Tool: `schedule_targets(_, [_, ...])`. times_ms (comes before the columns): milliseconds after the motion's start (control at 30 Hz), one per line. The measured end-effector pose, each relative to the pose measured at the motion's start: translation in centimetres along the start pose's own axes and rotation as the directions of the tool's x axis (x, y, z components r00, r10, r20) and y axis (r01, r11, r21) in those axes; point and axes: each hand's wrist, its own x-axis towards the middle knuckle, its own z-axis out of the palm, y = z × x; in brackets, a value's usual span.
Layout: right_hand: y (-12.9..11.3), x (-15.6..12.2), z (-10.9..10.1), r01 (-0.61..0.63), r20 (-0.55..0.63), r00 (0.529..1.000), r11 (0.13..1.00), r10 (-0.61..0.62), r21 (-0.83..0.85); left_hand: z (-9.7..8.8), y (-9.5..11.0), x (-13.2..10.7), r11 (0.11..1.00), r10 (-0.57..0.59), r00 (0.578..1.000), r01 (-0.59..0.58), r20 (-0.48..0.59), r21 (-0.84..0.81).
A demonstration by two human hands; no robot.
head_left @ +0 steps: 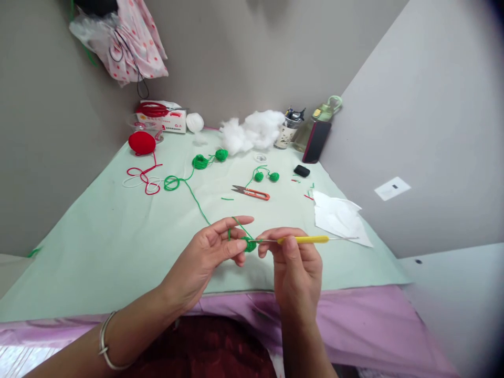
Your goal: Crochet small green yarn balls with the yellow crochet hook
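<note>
Between thumb and fingers, my left hand (214, 244) pinches a small green crochet piece (249, 244). Green yarn (197, 202) runs from the table up over its raised index finger. My right hand (297, 260) is closed around the yellow handle of a crochet hook (311, 239). The hook's thin metal end points left and meets the green piece; whether it is through a stitch I cannot tell. Both hands are over the table's near edge. Beyond them lie orange thread snips (252, 193) and two small green crocheted balls (274, 177), (259, 177) with yarn tails.
A green yarn coil (200, 161) and a green ball (221, 155) lie farther back, near white stuffing (252, 131). Red yarn (142, 143) is at back left. A phone (317, 142) leans on a bottle (305, 134) at back right; white paper (340, 215) lies right.
</note>
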Motion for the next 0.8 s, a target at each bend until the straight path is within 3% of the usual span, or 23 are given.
schedule_targets(233, [-0.7, -1.1, 0.4, 0.232, 0.052, 0.972, 0.916, -0.227, -0.327, -0.3, -0.2, -0.2, 0.986, 0.105, 0.994, -0.099, -0.036, 0.133])
schedule_targets(500, [-1.0, -0.9, 0.3, 0.398, 0.206, 0.916, 0.837, -0.344, -0.375, -0.4, -0.2, -0.3, 0.952, 0.175, 0.982, -0.15, -0.074, 0.267])
schedule_targets(600, [-0.8, -0.9, 0.2, 0.511, 0.318, 0.859, 0.717, -0.401, -0.474, -0.2, -0.5, -0.4, 0.925, 0.223, 0.967, -0.171, -0.12, 0.339])
schedule_targets(700, [0.0, -1.4, 0.3, 0.634, 0.401, 0.766, 0.484, -0.503, -0.603, 0.2, -0.6, -0.5, 0.927, 0.238, 0.96, -0.18, -0.146, 0.33])
schedule_targets(767, [0.6, -1.7, 0.3, 0.673, 0.412, 0.695, 0.333, -0.589, -0.66, 0.3, -0.4, -0.6, 0.977, 0.118, 0.987, -0.097, -0.107, 0.189])
schedule_targets(800, [0.8, -1.8, 0.3, 0.667, 0.393, 0.687, 0.317, -0.611, -0.674, 0.3, -0.3, -0.5, 0.995, 0.031, 0.998, -0.024, -0.063, 0.097])
